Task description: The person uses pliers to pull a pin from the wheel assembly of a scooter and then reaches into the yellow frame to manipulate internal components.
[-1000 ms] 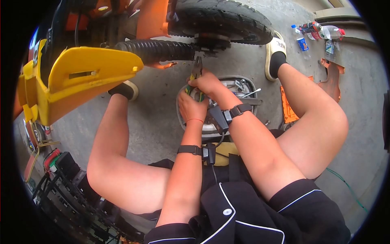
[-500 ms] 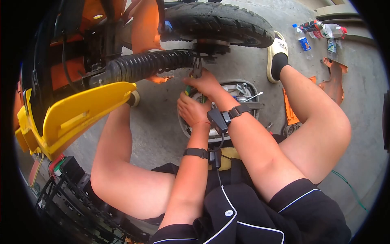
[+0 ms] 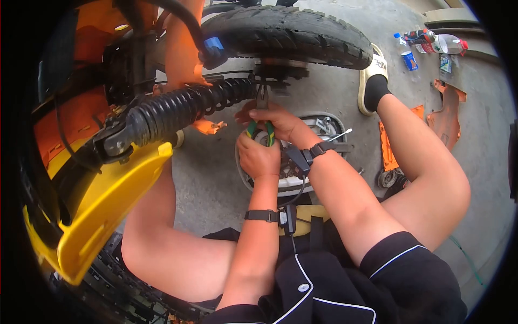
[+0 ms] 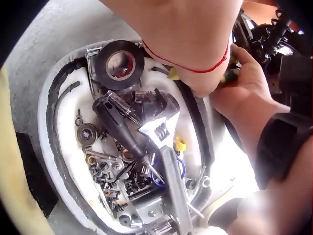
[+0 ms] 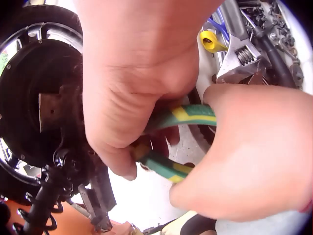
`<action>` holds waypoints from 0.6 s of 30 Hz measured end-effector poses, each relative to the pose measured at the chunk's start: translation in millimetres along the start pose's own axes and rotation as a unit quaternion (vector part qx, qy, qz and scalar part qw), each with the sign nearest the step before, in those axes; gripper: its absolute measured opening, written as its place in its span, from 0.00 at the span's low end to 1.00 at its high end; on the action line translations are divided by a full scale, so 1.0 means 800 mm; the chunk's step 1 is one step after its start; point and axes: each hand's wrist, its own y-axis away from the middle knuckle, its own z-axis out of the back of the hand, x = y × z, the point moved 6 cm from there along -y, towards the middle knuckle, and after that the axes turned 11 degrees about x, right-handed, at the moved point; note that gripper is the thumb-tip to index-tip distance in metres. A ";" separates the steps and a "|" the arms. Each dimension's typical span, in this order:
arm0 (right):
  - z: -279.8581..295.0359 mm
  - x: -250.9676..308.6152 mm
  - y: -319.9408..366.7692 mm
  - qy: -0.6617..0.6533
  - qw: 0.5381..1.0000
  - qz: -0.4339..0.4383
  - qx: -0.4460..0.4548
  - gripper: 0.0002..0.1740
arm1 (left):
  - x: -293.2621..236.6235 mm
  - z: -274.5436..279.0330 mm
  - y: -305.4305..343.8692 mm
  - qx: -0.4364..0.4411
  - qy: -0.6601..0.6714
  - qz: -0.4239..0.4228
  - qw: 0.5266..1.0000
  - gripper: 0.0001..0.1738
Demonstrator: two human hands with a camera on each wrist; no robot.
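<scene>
Pliers with green and yellow handles [image 3: 270, 134] point up toward the wheel hub [image 3: 280, 70], their metal tip close to the lower end of a black shock absorber [image 3: 178, 110]. My left hand [image 3: 260, 159] grips the spread handle ends. Higher up, near the pivot, my right hand [image 3: 280, 121] holds the same pliers, its thumb laid across them. In the right wrist view, the left hand [image 5: 249, 152] wraps the handles [image 5: 168, 166] while the right hand [image 5: 132, 93] covers the pliers' head. What the tip touches is hidden there.
Below the hands lies a padded shell [image 4: 73, 166] holding an adjustable wrench [image 4: 171, 171], a screwdriver [image 4: 115, 122], black tape [image 4: 100, 73] and several small fasteners. A tyre [image 3: 286, 35] and a yellow panel [image 3: 108, 210] flank the work. Bottles [image 3: 407, 54] and orange panels [image 3: 445, 113] lie right.
The yellow panel sits lower in the head view, and more of the shock absorber shows. My right hand's fingers now reach out left of the pliers, and more of the handles is visible.
</scene>
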 end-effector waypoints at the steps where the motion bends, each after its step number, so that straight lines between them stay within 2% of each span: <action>1: -0.008 0.001 -0.002 -0.080 0.996 0.001 0.037 0.13 | -0.001 0.001 0.001 0.011 -0.007 0.018 1.000 0.45; 2: -0.005 -0.002 -0.007 -0.084 0.996 -0.002 0.038 0.13 | -0.001 0.002 0.002 0.024 -0.015 0.037 0.999 0.46; 4: -0.006 -0.022 -0.012 -0.170 0.981 -0.051 0.082 0.10 | -0.002 0.008 0.001 0.039 -0.014 0.038 0.998 0.46; 6: 0.007 -0.029 -0.019 -0.188 0.979 -0.068 0.046 0.08 | -0.003 0.009 -0.002 0.056 -0.009 0.035 0.998 0.47; 9: 0.004 -0.024 -0.021 -0.136 0.985 -0.067 0.082 0.11 | -0.006 0.005 -0.002 0.058 0.027 0.037 0.997 0.48; 11: -0.001 -0.017 -0.016 -0.090 0.993 -0.075 0.015 0.16 | -0.005 0.005 -0.002 0.053 0.034 0.030 0.998 0.49; 18: 0.003 -0.020 -0.015 -0.073 0.994 -0.072 -0.027 0.13 | 0.003 0.003 -0.007 0.104 0.046 0.018 0.993 0.46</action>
